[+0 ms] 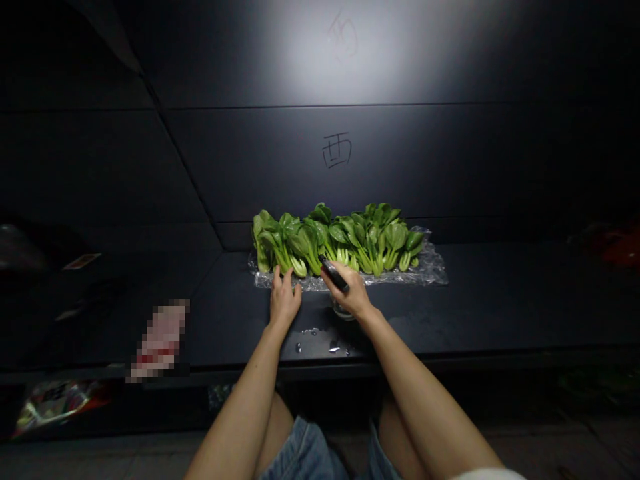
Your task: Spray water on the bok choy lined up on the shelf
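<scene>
A row of green bok choy [350, 235] leans against the dark back wall, leaves up and pale stems down, on crinkled clear plastic film [431, 268]. My left hand [284, 300] reaches to the front of the row at its left part, with fingers apart at the stem ends; whether they touch the stems I cannot tell. In front of the middle of the row, my right hand [354, 291] is wrapped round a spray bottle [334, 275]. Its black spray head points towards the leaves, and part of its clear body shows below the hand.
Water drops [334, 347] lie on the dark shelf [480, 313] near its front edge. A blurred-out pinkish patch [163, 340] is at the left. Handwritten marks [337, 149] are on the back wall. Something red [620, 247] sits at far right, and a lower level holds colourful packaging [60, 403].
</scene>
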`<state>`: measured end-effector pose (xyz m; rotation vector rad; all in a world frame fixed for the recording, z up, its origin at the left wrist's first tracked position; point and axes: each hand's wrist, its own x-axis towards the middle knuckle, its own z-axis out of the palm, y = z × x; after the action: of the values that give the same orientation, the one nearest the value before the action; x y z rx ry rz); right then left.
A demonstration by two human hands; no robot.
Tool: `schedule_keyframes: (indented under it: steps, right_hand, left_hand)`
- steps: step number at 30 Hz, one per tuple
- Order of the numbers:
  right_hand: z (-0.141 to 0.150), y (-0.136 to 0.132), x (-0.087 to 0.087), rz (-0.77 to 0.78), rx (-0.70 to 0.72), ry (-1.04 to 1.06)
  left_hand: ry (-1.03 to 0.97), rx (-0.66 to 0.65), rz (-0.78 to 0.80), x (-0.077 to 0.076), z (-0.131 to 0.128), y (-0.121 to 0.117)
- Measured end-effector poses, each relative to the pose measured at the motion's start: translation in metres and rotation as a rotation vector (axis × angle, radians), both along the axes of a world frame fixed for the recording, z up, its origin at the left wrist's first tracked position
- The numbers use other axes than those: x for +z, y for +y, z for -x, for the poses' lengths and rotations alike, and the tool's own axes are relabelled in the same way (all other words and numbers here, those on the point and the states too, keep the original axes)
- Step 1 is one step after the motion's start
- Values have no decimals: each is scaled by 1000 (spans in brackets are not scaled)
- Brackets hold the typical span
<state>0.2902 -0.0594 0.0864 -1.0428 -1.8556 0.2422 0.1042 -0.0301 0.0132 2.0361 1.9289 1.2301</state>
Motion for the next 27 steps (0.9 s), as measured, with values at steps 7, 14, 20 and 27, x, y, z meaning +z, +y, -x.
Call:
schedule_keyframes:
  steps: [7,14,20,27]
  right_hand:
    - [6,-2,2,14,25,-1]
    - [9,0,2,13,30,-13]
    - [14,2,-1,0,26,-6]
    - [18,1,0,12,93,9]
  left_hand:
    - [-3,6,23,-2,6,2]
    - [-38,-5,-13,-5,7,5]
    - [-44,-12,-27,-6,6,5]
    - [-46,-4,-4,-5,6,5]
